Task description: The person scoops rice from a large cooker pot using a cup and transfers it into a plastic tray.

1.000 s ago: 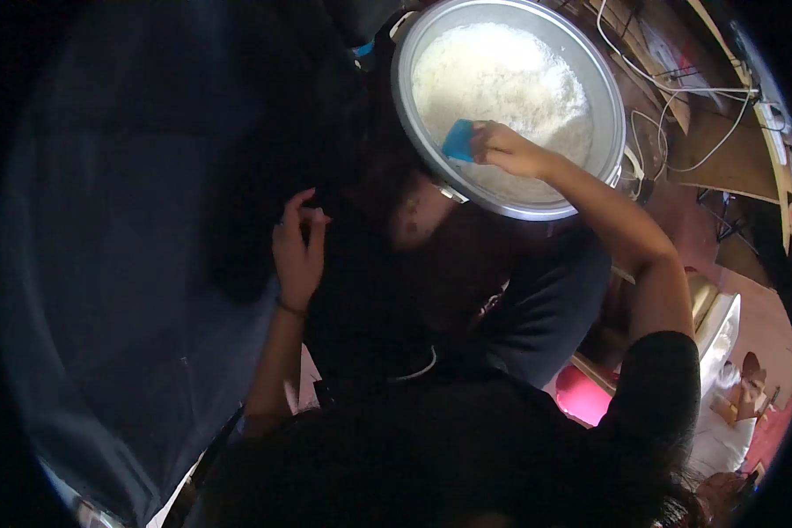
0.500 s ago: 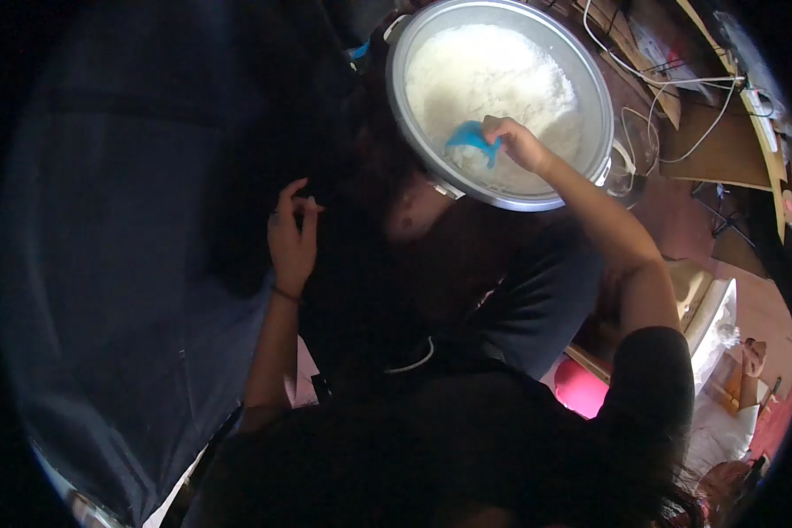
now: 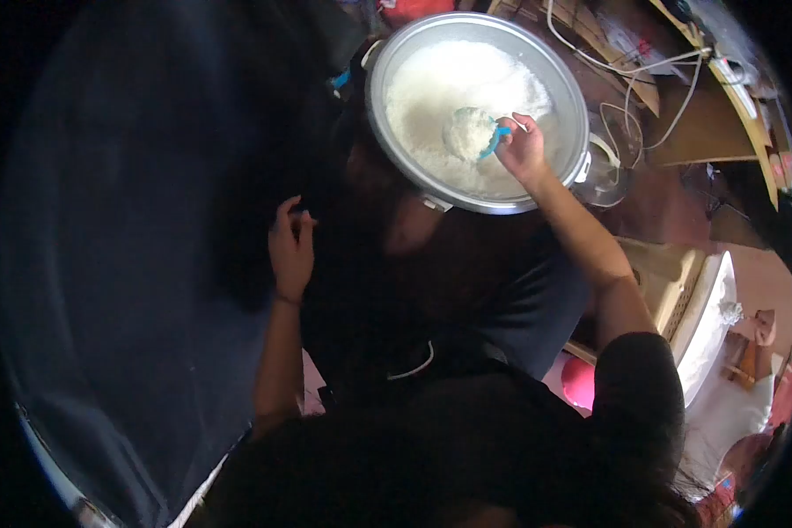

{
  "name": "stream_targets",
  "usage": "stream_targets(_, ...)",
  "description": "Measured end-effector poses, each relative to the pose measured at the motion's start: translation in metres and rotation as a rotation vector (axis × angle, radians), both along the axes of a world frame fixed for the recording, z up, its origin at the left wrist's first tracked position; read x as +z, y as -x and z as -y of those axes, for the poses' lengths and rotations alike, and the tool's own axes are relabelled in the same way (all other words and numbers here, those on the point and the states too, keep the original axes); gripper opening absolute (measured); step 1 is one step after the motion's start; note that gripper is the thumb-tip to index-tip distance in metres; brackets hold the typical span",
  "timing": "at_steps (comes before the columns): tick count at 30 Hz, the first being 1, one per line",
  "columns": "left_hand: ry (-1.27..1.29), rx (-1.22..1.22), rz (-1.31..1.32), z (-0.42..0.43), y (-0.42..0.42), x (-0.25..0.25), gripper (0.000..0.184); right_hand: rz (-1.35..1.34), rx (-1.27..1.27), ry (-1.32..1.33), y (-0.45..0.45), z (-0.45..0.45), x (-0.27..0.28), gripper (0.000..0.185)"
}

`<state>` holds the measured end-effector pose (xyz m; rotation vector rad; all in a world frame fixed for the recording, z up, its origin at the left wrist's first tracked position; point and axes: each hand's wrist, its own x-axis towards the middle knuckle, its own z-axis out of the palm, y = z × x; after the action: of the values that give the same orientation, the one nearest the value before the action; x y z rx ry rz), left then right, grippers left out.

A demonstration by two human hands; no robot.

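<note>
My right hand [image 3: 524, 154] is closed around the handle of a blue scoop [image 3: 493, 143]. The scoop's round cup is heaped with white grainy stuff and is held over the large metal pot [image 3: 377, 119]. More of the same white stuff [image 3: 453, 75], its exact kind unclear, fills much of the pot. My left hand [image 3: 291, 251] hangs in the air left of my lap, holding nothing, with its fingers bent and apart. Dark cloth [image 3: 123, 246] lies beyond it on the left.
A clear lid-like item [image 3: 609, 180] and white cables [image 3: 629, 69] lie right of the pot. At lower right are a beige basket [image 3: 664, 273], a white tray [image 3: 706, 326], a pink round object [image 3: 577, 383] and another person's hand [image 3: 765, 327].
The blue scoop has turned from tilted down in the white stuff to upright and heaped. My right hand has rotated with it. The left hand is nearly unchanged; the whole view has shifted slightly.
</note>
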<state>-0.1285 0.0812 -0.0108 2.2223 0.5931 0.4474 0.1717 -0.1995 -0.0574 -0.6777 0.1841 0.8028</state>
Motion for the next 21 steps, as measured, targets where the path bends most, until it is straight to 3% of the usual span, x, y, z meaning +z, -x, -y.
stream_targets(3, 0.145, 0.057, -0.147, 0.006, -0.007, 0.011, 0.026, -0.037, -0.303, -0.221, 0.003, 0.012, 0.004, 0.021)
stream_targets(7, 0.071, -0.022, 0.003, 0.002, -0.019, -0.021, 0.028, 0.057, -0.558, -0.353, 0.017, 0.044, 0.049, 0.012)
stream_targets(9, 0.133, -0.074, 0.030, -0.002, -0.024, -0.034, 0.028, -0.012, -0.798, -0.355, 0.028, 0.062, 0.097, 0.011)
stream_targets(12, 0.146, -0.068, -0.119, 0.003, -0.034, -0.028, 0.027, 0.261, -1.003, -0.483, 0.044, 0.122, 0.152, 0.012)
stream_targets(15, 0.044, -0.218, -0.022, -0.007, -0.039, -0.043, 0.027, 0.495, -1.268, -0.464, 0.067, 0.202, 0.202, 0.010)
stream_targets(19, 0.066, -0.250, -0.061, -0.005, -0.051, -0.043, 0.027, 0.779, -1.619, 0.133, 0.114, 0.310, 0.258, 0.014)
stream_targets(21, 0.061, -0.248, -0.093, -0.002, -0.052, -0.041, 0.027, 1.051, -1.389, 1.123, 0.139, 0.352, 0.280, 0.025)
